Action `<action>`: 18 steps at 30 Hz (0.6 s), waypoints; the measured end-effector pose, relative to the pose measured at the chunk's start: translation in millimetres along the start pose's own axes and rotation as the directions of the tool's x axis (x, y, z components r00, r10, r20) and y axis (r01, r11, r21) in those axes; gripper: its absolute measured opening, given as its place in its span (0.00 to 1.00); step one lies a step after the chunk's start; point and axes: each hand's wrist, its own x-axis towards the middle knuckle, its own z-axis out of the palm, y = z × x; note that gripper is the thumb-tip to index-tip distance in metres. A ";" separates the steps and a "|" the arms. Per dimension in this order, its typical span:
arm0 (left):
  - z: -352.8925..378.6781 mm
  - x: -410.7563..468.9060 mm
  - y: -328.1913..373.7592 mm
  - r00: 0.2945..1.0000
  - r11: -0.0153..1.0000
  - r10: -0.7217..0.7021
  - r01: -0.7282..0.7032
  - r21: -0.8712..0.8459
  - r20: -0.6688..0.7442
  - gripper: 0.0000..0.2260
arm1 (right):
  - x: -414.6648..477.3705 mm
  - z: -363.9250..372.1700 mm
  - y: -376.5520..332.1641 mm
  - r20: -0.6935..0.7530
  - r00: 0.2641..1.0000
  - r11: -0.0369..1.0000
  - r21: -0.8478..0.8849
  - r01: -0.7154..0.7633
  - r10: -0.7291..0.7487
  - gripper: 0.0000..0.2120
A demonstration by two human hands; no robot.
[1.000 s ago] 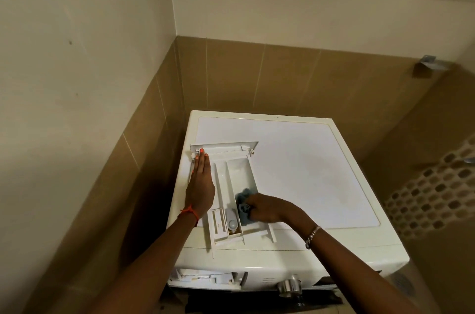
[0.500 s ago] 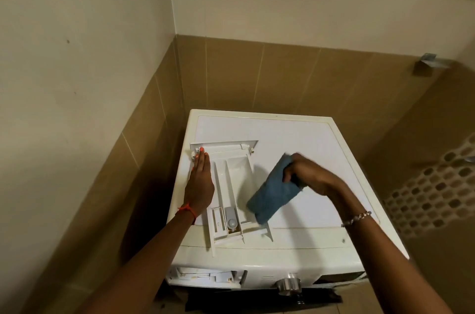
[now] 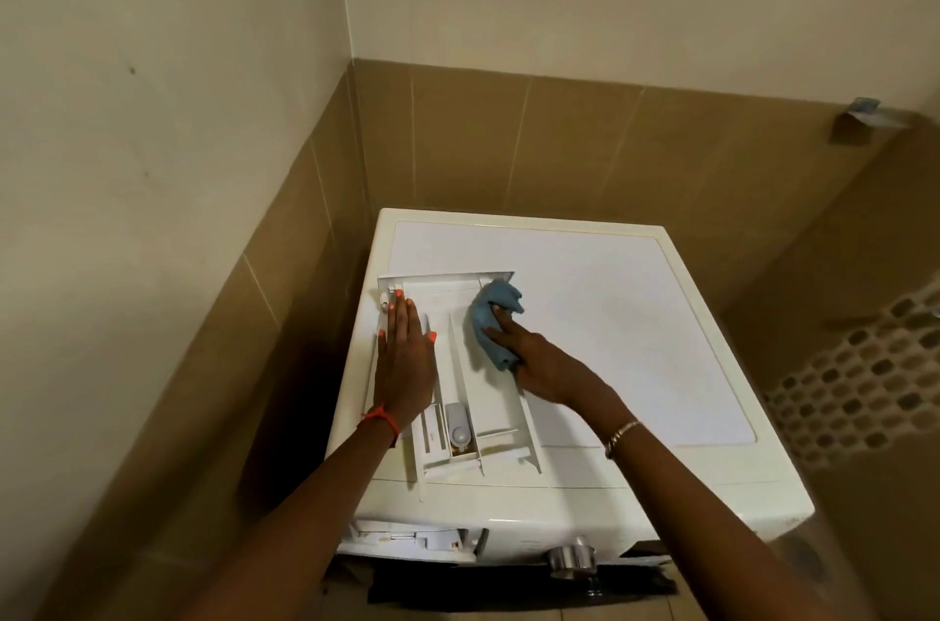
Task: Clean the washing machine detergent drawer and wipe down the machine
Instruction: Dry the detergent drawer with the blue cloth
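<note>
Drawer: detergent drawer [image 3: 508, 434] lies on the washing machine top [image 3: 636, 325], at its left edge; grey cap [image 3: 458, 424] in the middle channel.
Right hand [image 3: 539, 361]: fingers hold blue cloth [image 3: 491, 315] in the right compartment, far end.
Left hand [image 3: 404, 361]: fingers flat on the drawer's left side.
Room: bare top to the right.

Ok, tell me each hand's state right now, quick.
Left hand: open, pressed flat on the detergent drawer's left side.
Right hand: closed on the blue cloth, inside the drawer's right compartment.
</note>
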 end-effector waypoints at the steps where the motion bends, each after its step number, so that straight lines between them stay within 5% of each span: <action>1: 0.3 -0.2 0.7 1.000 1.000 -0.002 0.002 -0.006 -0.002 0.25 | -4.2 7.0 5.3 -0.017 0.999 0.999 -0.023 0.040 -0.041 0.29; 12: 1.8 1.6 4.1 1.000 1.000 -0.002 0.002 -0.019 -0.023 0.25 | -108.3 55.9 2.8 0.005 0.998 0.998 0.011 0.068 -0.068 0.34; 18: -0.8 0.4 3.5 1.000 0.999 0.001 -0.001 -0.047 -0.008 0.25 | -133.1 42.1 -14.8 -0.027 0.996 0.960 0.268 -0.079 0.090 0.29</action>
